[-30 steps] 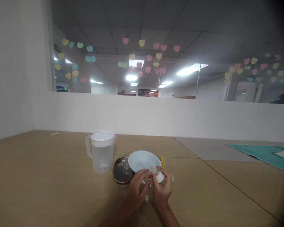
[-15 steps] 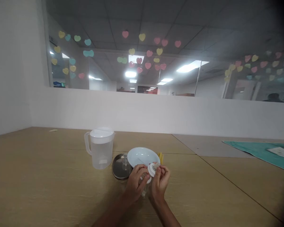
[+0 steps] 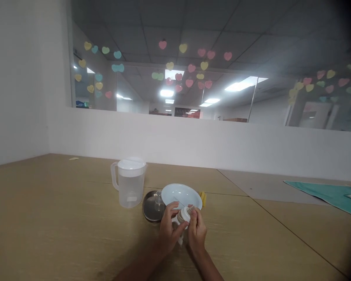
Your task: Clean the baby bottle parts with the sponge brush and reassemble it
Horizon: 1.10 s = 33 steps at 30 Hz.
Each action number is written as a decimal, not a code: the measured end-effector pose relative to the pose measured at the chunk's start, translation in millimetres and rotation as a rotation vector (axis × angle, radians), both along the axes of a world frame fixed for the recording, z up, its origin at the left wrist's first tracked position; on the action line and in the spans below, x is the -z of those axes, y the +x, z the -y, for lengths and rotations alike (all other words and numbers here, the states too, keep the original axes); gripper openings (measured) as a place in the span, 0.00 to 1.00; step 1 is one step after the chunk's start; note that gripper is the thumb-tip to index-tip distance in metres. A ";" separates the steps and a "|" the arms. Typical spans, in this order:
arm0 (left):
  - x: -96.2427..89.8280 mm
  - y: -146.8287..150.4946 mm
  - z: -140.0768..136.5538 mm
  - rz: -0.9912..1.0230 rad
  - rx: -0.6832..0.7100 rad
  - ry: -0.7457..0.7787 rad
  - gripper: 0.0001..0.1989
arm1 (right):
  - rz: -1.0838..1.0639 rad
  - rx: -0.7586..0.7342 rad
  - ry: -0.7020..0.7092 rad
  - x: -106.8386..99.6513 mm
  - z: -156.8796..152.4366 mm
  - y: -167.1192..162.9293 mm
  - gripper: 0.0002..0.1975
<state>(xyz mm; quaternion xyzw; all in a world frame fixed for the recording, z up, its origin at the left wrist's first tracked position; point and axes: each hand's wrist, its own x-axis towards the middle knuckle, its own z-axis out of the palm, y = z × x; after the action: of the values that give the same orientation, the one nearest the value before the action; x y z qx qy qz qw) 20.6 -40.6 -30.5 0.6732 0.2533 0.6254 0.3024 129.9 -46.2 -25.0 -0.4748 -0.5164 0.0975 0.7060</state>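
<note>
Over the wooden table, both hands meet at a white screw ring [image 3: 185,214] with a translucent tip, like a baby bottle's teat and collar. My left hand [image 3: 169,228] is closed, its fingers and thumb against the ring's left side. My right hand [image 3: 197,230] pinches the translucent tip at the ring's right. Below the ring, partly hidden between the hands, is a clear and whitish piece [image 3: 180,240] whose kind I cannot make out. Just beyond the hands sits a pale blue bowl [image 3: 178,190] with a thin stick-like item [image 3: 179,201] in it.
Left of the bowl, a round metal tray [image 3: 149,210] carries a small clear container [image 3: 158,198]. A lidded translucent pitcher [image 3: 131,185] stands farther left. Yellow pieces [image 3: 203,199] lie by the bowl's right side. A teal cloth [image 3: 318,193] is at far right; a white wall [image 3: 175,140] rises behind.
The white ring has tilted and moved slightly down and left, closer to my left hand, whose thumb now meets it. The whole view has shifted a little; the hand at far right has left view.
</note>
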 end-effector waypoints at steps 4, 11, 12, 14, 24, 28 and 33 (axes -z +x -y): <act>3.5 -2.5 -5.2 -0.031 0.020 0.042 0.27 | 0.194 0.034 0.049 1.8 -2.2 5.0 0.21; -0.8 -11.6 -8.9 -0.165 0.093 0.066 0.34 | 0.422 -0.008 0.181 0.7 -3.2 11.1 0.18; -1.5 -12.7 -8.3 -0.172 0.108 0.069 0.35 | 0.432 -0.026 0.194 0.5 -2.8 11.2 0.18; -2.0 -14.5 -6.7 -0.185 0.132 0.076 0.35 | 0.435 -0.055 0.193 -0.2 -2.2 10.9 0.17; 10.2 -6.6 -9.0 -0.261 0.038 0.112 0.40 | 0.386 -0.040 0.155 4.9 -5.1 12.9 0.20; 8.8 -4.7 -8.2 -0.251 0.005 0.080 0.40 | 0.434 0.034 0.176 5.1 -4.6 15.1 0.20; 6.6 -4.0 -5.9 -0.240 0.026 0.061 0.41 | 0.475 0.201 0.266 0.6 -1.5 15.3 0.16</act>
<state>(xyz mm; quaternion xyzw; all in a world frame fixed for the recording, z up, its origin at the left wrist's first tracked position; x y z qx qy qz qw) 16.6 -34.6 -37.1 0.7553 0.2599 0.5437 0.2575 145.1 -44.7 -25.7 -0.4364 -0.6256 -0.1556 0.6277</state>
